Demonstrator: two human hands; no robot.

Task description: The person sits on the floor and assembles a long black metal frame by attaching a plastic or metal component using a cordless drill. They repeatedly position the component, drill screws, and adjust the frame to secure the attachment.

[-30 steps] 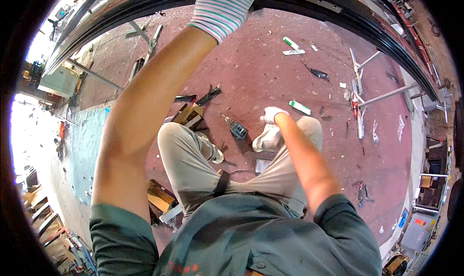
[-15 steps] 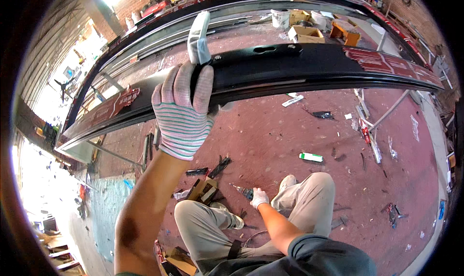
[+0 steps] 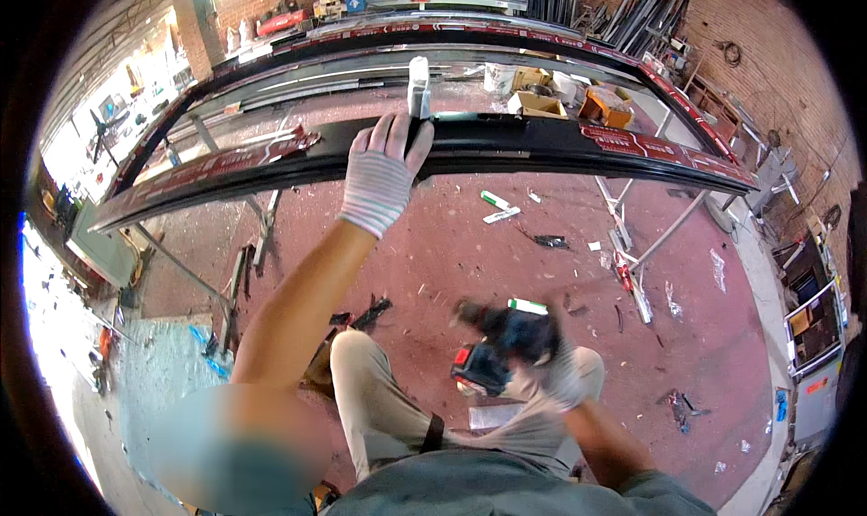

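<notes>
Right hand [image 3: 560, 385] is gripping a blurred power drill [image 3: 526, 337], on the near side of the black frame [image 3: 492, 137] and well apart from it; a green-and-white carton [image 3: 527, 306] is showing just past the drill, frame side, on the maroon floor [image 3: 433, 236]; left hand [image 3: 384, 168] is bending over the frame's near bar, beside the base of a white handle [image 3: 418, 84] standing up from it; cannot tell whether it is pinching that handle; probably the left is best bracing bar and handle, the right holding the drill's nose off the frame's dark finish.
</notes>
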